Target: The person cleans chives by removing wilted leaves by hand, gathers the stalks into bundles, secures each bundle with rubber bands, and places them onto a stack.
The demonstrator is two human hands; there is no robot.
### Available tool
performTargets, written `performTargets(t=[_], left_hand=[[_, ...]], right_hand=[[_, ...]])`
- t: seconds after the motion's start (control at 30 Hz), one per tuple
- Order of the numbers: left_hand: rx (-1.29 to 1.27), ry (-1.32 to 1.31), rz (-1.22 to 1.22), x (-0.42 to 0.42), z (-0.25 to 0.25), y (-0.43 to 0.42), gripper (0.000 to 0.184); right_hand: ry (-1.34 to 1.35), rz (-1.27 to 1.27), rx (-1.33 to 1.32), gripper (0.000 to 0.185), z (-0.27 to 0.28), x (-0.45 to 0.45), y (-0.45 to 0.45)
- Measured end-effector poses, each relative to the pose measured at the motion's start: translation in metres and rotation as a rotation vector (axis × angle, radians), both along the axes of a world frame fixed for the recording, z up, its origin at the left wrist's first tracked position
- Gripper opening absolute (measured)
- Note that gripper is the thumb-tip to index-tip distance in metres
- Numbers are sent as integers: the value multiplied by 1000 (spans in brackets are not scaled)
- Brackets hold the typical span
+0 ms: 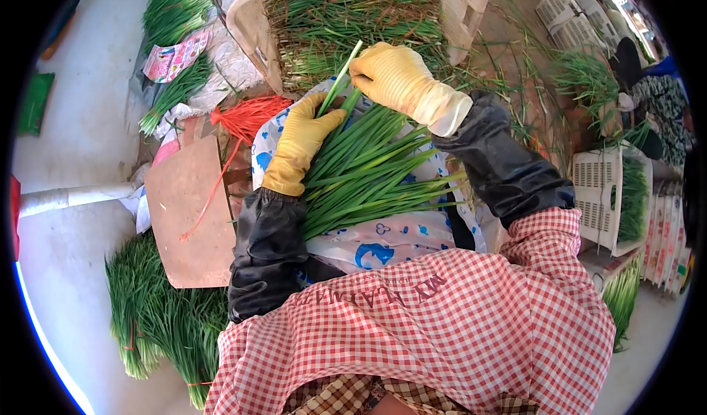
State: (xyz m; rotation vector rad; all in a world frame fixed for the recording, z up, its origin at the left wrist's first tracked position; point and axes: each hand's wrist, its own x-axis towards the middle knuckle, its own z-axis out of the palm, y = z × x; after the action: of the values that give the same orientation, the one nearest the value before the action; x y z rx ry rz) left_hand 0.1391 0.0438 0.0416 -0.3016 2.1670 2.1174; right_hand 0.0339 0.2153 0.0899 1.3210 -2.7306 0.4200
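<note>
Long green stalks (368, 168) lie fanned out over my lap, on a white cloth with blue prints (383, 242). My left hand (305, 135), in a yellow glove, is closed round the stalks near their upper ends, with a few pale ends sticking up past it. My right hand (387, 76), also gloved in yellow, is just above and to the right; its fingers are pinched beside the pale ends, and what is between them is hidden. Beyond both hands, a white crate (250, 28) holds many more green stalks with brownish, dry bits (353, 28).
Red ties (254, 113) and a brown board (190, 216) are at the left. Tied green bundles (166, 312) lie at the lower left, others at the upper left. White crates (596, 194) stand at the right, near another person's patterned sleeve (659, 113). Loose stalks litter the floor.
</note>
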Motion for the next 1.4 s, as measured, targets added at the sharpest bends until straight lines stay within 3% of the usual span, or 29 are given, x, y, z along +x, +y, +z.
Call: performTargets(t=[0.13, 0.23, 0.27, 0.3, 0.37, 0.43, 0.5, 0.57, 0.63, 0.67, 0.77, 0.83, 0.9, 0.97, 1.03, 1.1, 1.17, 1.23, 1.4], left_hand=[[-49, -99, 2, -1, -2, 0, 25], [-64, -129, -16, 3, -6, -7, 26], [9, -125, 20, 4, -10, -9, 26], [85, -121, 58, 6, -13, -11, 25], [149, -136, 80, 7, -15, -15, 25], [221, -140, 103, 5, -11, -16, 24], [276, -189, 125, 6, -2, -15, 26], [187, -194, 87, 4, -3, -20, 28], [333, -152, 101, 3, 6, -20, 34], [355, -119, 88, 2, 9, -18, 39], [352, -140, 19, 6, 26, -9, 39], [304, -170, 45, 5, 29, 4, 34], [118, -61, -168, 3, 24, 10, 30], [150, -69, -157, 0, 22, 10, 26], [154, -134, -46, -1, 14, 1, 24], [190, -110, -25, 0, 7, -8, 19], [226, -77, 75, 2, 4, -12, 15], [258, -80, 41, 1, 5, -12, 14], [174, -85, 7, 2, 26, 10, 20]], right_hand=[[136, -171, 132, 14, 0, -6, -4], [188, -406, -58, 11, -2, -45, 18], [216, -513, -75, 19, -6, -65, 35], [190, -669, -48, 22, -8, -86, 51], [117, -863, 263, 35, -8, -112, 88], [16, -837, 164, 44, -9, -103, 101], [-219, -539, 11, 53, -11, -76, 98], [-856, -380, -68, 51, -4, -48, 88], [-1097, -23, -71, 43, -25, -49, 83], [-1232, 16, -282, 33, -31, -44, 74], [-1218, 45, -463, 26, -22, -43, 56], [-1153, 82, -484, 27, -10, -41, 38], [-1142, 134, -609, 28, 1, -35, 24], [-1164, 88, -653, 35, 2, -35, 26], [-819, -161, -600, 47, -5, -40, 42], [-191, -437, 8, 58, 10, -32, 71], [-763, -581, -57, 52, 28, -7, 92], [-1167, -549, -202, 44, 10, 15, 97], [-1330, -457, -486, 26, -29, 30, 72]])
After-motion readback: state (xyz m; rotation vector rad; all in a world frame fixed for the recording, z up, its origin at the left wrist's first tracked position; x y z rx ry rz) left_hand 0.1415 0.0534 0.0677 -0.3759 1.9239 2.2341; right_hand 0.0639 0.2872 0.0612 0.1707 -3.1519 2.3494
